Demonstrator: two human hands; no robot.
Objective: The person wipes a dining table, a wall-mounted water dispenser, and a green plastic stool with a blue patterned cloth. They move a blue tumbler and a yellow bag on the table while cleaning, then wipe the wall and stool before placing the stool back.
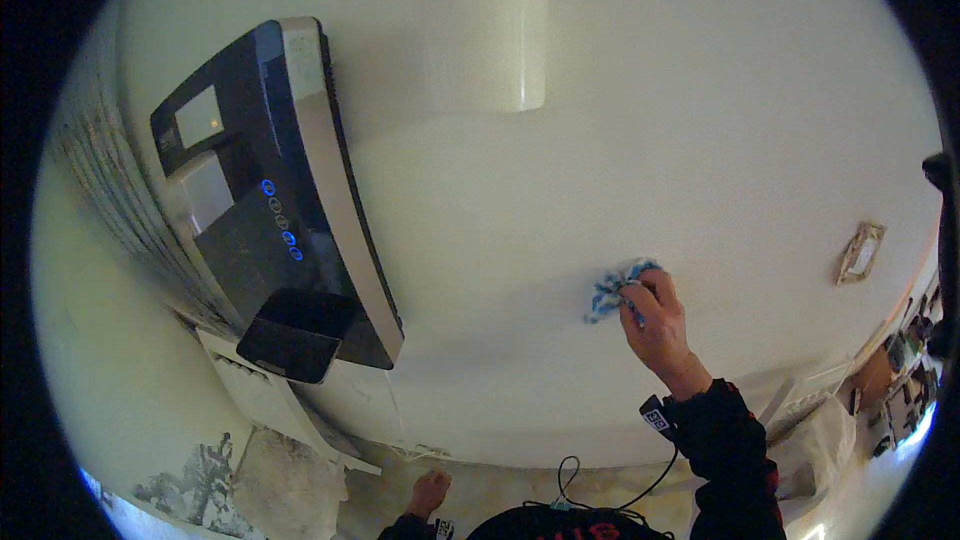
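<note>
My right hand (658,328) is raised to the pale wall (500,230), its fingers bunched round a crumpled blue-and-white cloth (622,290). The cloth presses against the wall surface. Low in the picture, well away from the wall's middle, my left hand (430,493) hangs with its fingers curled in; nothing shows in it. To the left of the cloth, a black wall-mounted water dispenser (262,230) with silver sides stands out from the wall. Blue lit icons run down its front, and a dark drip tray (290,333) juts from its lower end.
A gathered grey curtain (115,180) hangs left of the dispenser. A switch plate (860,253) sits on the wall at the right. White plastic sheeting (815,450) and assorted items (905,380) lie at the lower right. A black cable (650,488) loops near my body.
</note>
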